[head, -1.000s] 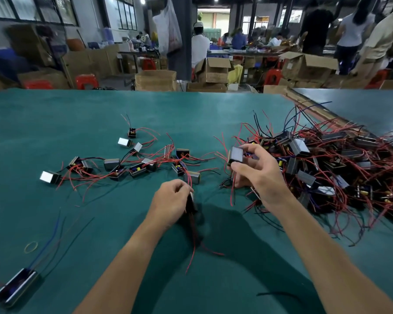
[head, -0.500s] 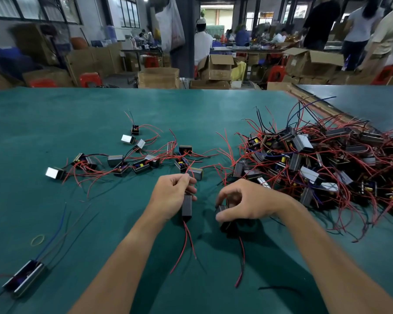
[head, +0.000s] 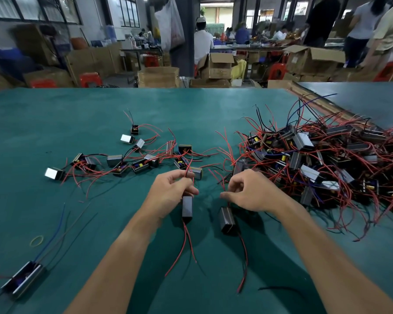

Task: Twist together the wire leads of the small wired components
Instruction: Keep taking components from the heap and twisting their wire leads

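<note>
Curling inward, the left hand (head: 171,189) pinched thin red wires (head: 186,171), a smooth dark block (head: 187,209) hanging at six o'clock; the right hand (head: 251,192) likewise pinched a second block (head: 227,219) by its wires.

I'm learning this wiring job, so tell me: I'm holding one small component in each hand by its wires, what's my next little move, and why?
Probably bring the hands together and cross the upper leads. The left hand pinches the red lead above its dark component; the right hand pinches the wires above the other component. The two sets are apart, not yet twisted.
</note>
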